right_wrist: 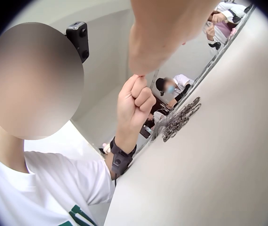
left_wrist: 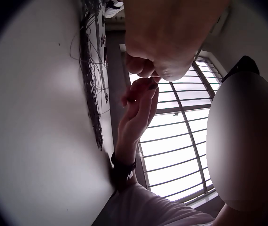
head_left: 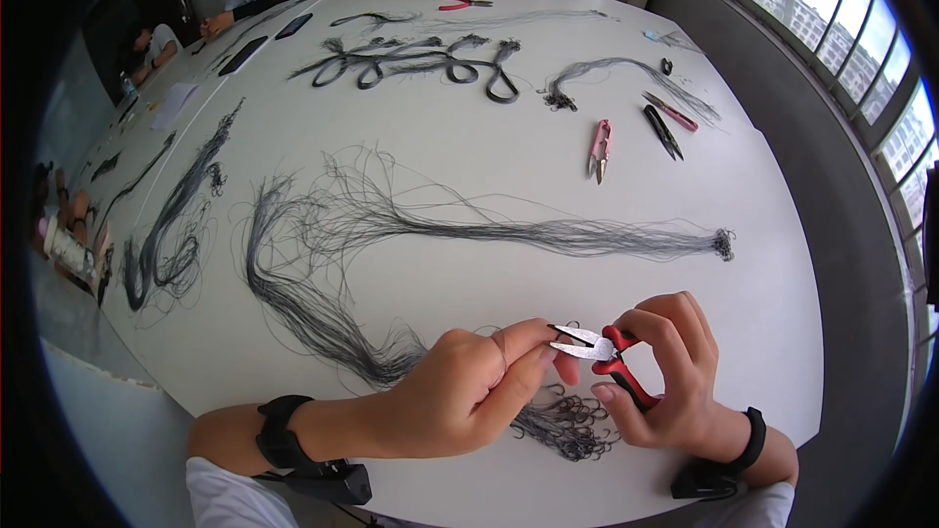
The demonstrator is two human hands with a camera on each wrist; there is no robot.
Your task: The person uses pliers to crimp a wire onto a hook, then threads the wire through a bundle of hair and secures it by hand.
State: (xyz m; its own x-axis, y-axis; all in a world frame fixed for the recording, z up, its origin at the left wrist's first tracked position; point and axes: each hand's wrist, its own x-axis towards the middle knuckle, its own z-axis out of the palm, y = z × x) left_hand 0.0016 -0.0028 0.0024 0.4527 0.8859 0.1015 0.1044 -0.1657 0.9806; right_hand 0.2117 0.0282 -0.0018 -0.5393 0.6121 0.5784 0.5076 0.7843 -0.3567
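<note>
Nearest the cam: your black L wrist strap [head_left: 283,433], worn above the worktop [head_left: 411,484] edge. Your L hand [head_left: 469,391] pinches a thin dark strand, thumb and forefinger together; what is at the strand's tip is too small to ID. Your R hand [head_left: 680,372] holds the red-handled pliers [head_left: 631,386], fingers curled round the grips, jaws apart at your L fingertips. Below, btwn your hands, a hook cluster [head_left: 567,427] lies on the worktop. A curved strand bundle [head_left: 313,318] lies L of it; a long strand bundle [head_left: 509,232] runs beyond your hands. Pink snips [head_left: 601,149] and black snips [head_left: 663,132] noted far R, w/ looped bundles [head_left: 430,64] farther off.
</note>
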